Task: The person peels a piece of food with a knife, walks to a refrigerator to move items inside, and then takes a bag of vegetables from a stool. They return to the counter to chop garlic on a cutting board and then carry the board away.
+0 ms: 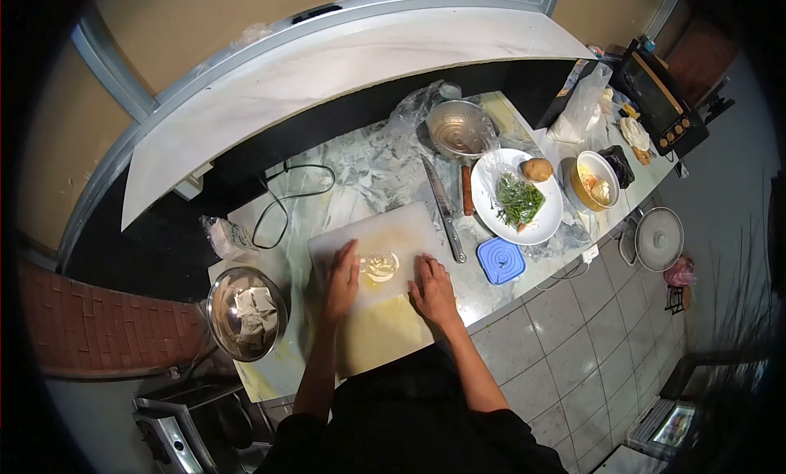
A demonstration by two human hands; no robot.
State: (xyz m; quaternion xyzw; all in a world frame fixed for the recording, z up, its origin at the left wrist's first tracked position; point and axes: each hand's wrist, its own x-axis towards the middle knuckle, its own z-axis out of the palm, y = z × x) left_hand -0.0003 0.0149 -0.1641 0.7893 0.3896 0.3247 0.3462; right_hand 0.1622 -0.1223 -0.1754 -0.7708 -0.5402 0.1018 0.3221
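Note:
A white cutting board (368, 232) lies tilted on the counter in front of me. On it sits a small pale round thing (381, 268), like a thin wrapper, with light yellowish bits heaped in its middle. To its left, my left hand (344, 279) rests on the board with its fingers stretched out, holding nothing. On the other side my right hand (434, 291) lies near the board's right edge, fingers spread and nothing in them. Beyond the board's right edge is a long knife (443, 208) with a dark handle.
Right of the knife are a white plate (485, 214) with greens and a potato (537, 170), a metal pot (458, 128), a blue square lid (501, 261) and a yellow bowl (595, 181). At left stand a steel bowl (221, 327) holding cloth, and a black cable (296, 196).

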